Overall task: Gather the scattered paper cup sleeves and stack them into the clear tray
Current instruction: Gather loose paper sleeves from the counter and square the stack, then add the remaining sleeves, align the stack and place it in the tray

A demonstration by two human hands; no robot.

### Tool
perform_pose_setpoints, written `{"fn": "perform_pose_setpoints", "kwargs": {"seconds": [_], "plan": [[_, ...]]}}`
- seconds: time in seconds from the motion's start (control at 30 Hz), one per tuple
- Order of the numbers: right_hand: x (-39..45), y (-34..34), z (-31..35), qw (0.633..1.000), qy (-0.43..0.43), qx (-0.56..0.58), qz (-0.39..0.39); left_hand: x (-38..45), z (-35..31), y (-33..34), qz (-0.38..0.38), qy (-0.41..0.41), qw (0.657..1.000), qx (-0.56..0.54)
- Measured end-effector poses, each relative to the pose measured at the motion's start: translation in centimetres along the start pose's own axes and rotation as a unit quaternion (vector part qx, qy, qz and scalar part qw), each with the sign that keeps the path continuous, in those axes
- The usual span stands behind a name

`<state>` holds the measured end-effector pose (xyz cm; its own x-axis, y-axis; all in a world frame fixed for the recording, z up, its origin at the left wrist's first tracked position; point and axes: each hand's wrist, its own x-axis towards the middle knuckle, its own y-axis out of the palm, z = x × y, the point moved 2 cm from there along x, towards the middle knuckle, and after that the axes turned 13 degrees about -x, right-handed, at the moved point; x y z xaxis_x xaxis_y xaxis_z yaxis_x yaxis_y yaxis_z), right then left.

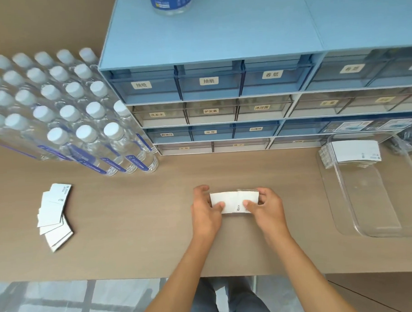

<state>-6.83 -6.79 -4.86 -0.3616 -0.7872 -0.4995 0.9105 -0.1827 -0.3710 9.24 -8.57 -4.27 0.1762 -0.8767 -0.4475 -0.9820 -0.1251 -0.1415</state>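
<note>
A small stack of white paper cup sleeves [234, 199] is held over the middle of the tan table, its edges squared. My left hand [206, 211] grips its left end and my right hand [267, 206] grips its right end, thumbs pressing on top. More white sleeves [54, 213] lie fanned out in a loose pile at the table's left. The clear tray [343, 197] sits at the right, with a row of sleeves [352, 153] standing at its far end.
Several water bottles [81, 128] with white caps stand packed at the back left. Blue drawer cabinets [209, 85] with labelled drawers fill the back. A large bottle [171, 3] stands on top. The table's front edge [134, 278] runs below my forearms.
</note>
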Motion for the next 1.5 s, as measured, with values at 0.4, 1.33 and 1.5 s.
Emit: {"fn": "perform_pose_setpoints", "kwargs": {"seconds": [0.4, 1.33, 1.5], "plan": [[1.5, 0.7, 2.4, 0.966, 0.036, -0.251, -0.054, 0.9, -1.6, 1.1, -0.056, -0.013, 0.989, 0.133], [-1.5, -1.3, 5.1, 0.998, -0.032, -0.043, -0.018, -6.3, -1.1, -13.6, -0.302, -0.084, 0.925, -0.216], [-3.0, 5.2, 7.7, 0.977, -0.114, -0.111, 0.142, -10.3, -0.4, -17.3, -0.375, -0.087, 0.874, -0.297]]}}
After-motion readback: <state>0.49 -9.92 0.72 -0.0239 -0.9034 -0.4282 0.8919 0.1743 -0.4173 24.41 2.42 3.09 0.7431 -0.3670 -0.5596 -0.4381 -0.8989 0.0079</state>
